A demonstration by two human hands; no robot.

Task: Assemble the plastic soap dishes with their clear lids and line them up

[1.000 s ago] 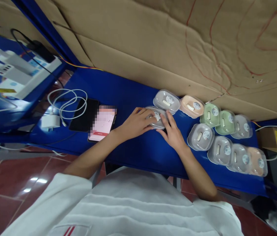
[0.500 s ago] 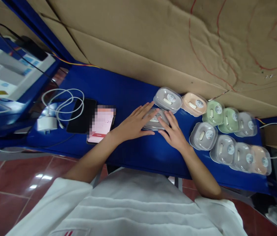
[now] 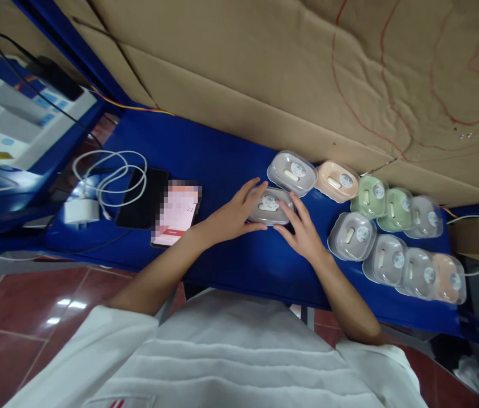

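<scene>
A person in a white short-sleeved top has both hands at a grey rounded-oblong plastic dish w/ clear lid and whitish label (image 3: 279, 215), set on a blue counter (image 3: 239, 269) in front of the wearer. L hand (image 3: 236, 215), fingers and thumb spread wide, is at the dish's left end; R hand (image 3: 304, 232), part-open w/ fingers apart, is at its right end, fingertips over the lid. Can't tell if either grips it. Just behind: a matching grey lidded dish (image 3: 281, 170), next to a peach lidded dish (image 3: 333, 171). More lidded dishes, grey, green & peach (image 3: 352, 235), stand in two rows at R. At L: a black flat phone-like slab (image 3: 137, 207), a lit phone w/ pink screen, partly pixelated (image 3: 185, 218), & a white plastic charger (image 3: 81, 212) by a looped white cable. Brown cardboard (image 3: 231, 68) backs the counter.
</scene>
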